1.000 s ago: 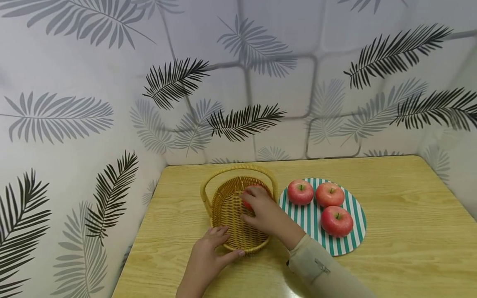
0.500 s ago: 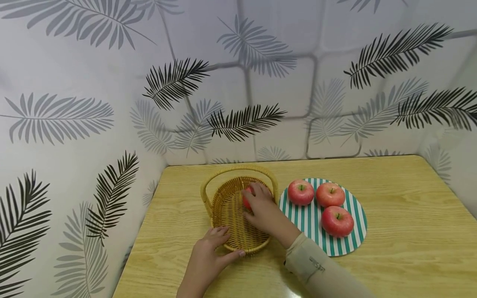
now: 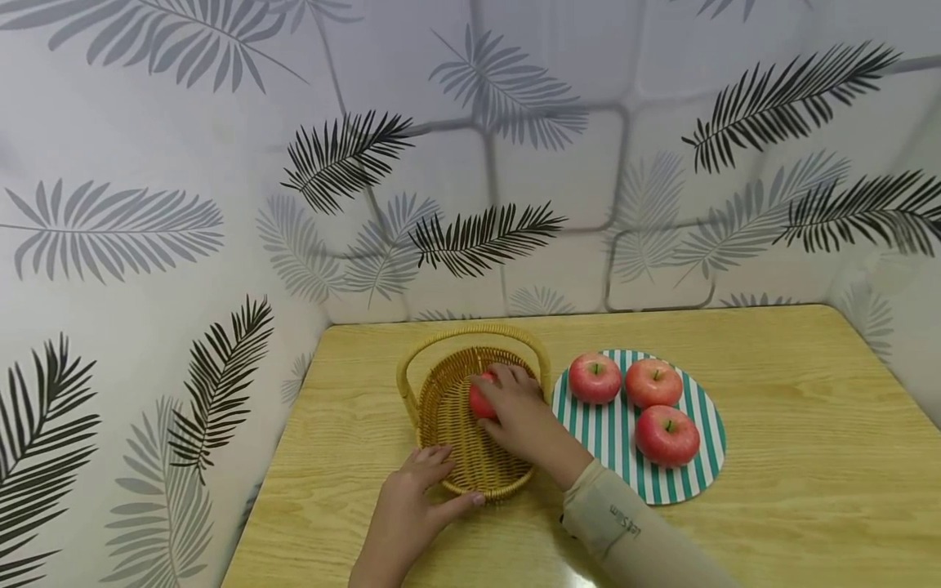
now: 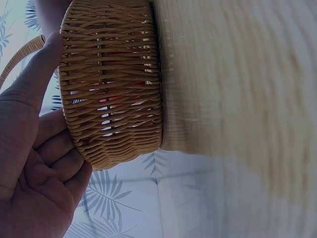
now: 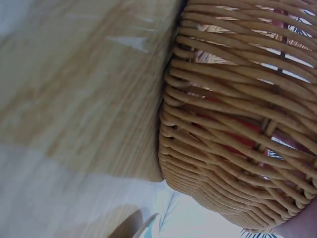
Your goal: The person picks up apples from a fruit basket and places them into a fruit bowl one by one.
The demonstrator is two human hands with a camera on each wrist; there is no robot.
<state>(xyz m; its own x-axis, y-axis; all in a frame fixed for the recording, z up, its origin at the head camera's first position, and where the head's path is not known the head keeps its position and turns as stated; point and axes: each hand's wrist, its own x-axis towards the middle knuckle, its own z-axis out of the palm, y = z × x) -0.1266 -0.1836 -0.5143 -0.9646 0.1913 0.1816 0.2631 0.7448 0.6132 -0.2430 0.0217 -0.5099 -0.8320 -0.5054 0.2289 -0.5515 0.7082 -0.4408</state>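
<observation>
A round wicker basket (image 3: 463, 445) with an arched handle stands on the table. Inside it, toward the right back, my right hand (image 3: 520, 416) grips a red apple (image 3: 481, 398), its fingers over the top and far side. Part of that apple hides under the fingers. My left hand (image 3: 417, 500) holds the basket at its near left rim. In the left wrist view, the thumb (image 4: 39, 67) lies along the rim and bent fingers (image 4: 62, 153) rest against the woven wall. The right wrist view is mostly filled by the basket's outer side (image 5: 233, 114), with red showing through the weave.
Right of the basket lies a round green-and-white striped mat (image 3: 603, 425). On it sit three apples: one at the left (image 3: 595, 378), a paler one at the back (image 3: 653, 383) and one in front (image 3: 667, 436). A leaf-patterned wall (image 3: 515, 180) borders the wooden table (image 3: 809, 425).
The apple in the basket has shifted a little to the left with my right hand, and more of it shows. My left hand stays at the basket's rim.
</observation>
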